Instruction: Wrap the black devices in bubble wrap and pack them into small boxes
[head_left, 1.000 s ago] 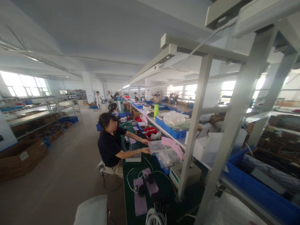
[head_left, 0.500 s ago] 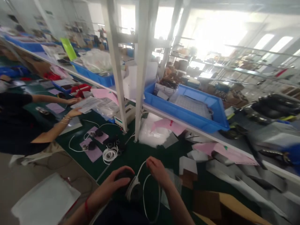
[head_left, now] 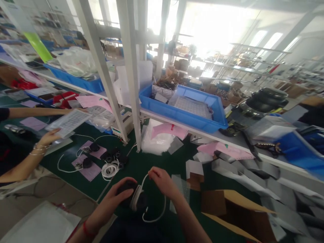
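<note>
My left hand [head_left: 115, 195] is wrapped round a rounded black device [head_left: 142, 201] low in the middle of the view. Several turns of white cable [head_left: 137, 195] circle the device. Just to the right, my right hand [head_left: 162, 179] pinches a stretch of that cable and keeps it raised. The cable's free end hangs below in a loose curve, its tip near the device. On the green bench left of my hands lie a coil of white cable [head_left: 109, 169] and several small black parts [head_left: 115, 154].
A co-worker's hands [head_left: 52, 136] hold a clear plastic tray [head_left: 69, 123] at left. An open cardboard box [head_left: 214, 202] stands at right, beside folded grey-white pieces [head_left: 240, 173]. A blue bin [head_left: 182, 114] sits on the shelf, near white posts [head_left: 130, 67].
The view has swung right, so the bench appears shifted left. The cable's free end has shortened and its tip now shows. The co-worker's clear tray is raised and tilted more.
</note>
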`<state>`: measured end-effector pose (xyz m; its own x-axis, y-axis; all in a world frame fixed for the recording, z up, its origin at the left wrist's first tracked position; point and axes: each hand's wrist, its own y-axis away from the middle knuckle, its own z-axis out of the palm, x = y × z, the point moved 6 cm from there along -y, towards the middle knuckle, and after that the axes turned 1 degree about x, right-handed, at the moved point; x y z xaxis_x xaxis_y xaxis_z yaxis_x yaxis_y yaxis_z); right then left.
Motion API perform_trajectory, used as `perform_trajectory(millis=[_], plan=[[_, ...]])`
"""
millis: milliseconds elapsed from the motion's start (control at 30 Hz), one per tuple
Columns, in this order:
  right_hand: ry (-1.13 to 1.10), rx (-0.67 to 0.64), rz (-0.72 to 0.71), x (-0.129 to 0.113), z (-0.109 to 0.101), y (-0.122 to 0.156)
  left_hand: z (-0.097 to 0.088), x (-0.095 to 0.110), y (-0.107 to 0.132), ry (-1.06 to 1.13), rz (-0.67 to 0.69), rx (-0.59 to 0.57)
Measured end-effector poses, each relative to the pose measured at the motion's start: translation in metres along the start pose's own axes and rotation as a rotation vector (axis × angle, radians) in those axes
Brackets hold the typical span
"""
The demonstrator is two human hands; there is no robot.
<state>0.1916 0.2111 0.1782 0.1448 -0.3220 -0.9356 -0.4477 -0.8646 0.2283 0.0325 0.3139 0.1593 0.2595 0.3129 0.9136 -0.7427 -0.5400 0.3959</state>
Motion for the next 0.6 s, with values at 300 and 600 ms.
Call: perform_trajectory(millis=[300,600], plan=[[0.060,-0.290,-0.049,0.008,0.055,0.046,-0.031,0.007,-0.015,0.069,0.127,0.369],[-0.074,-0.111,-0.031,0.035,0.031,-0.004,-0.001,-0.018,-0.006,0.436,-0.245,0.173]])
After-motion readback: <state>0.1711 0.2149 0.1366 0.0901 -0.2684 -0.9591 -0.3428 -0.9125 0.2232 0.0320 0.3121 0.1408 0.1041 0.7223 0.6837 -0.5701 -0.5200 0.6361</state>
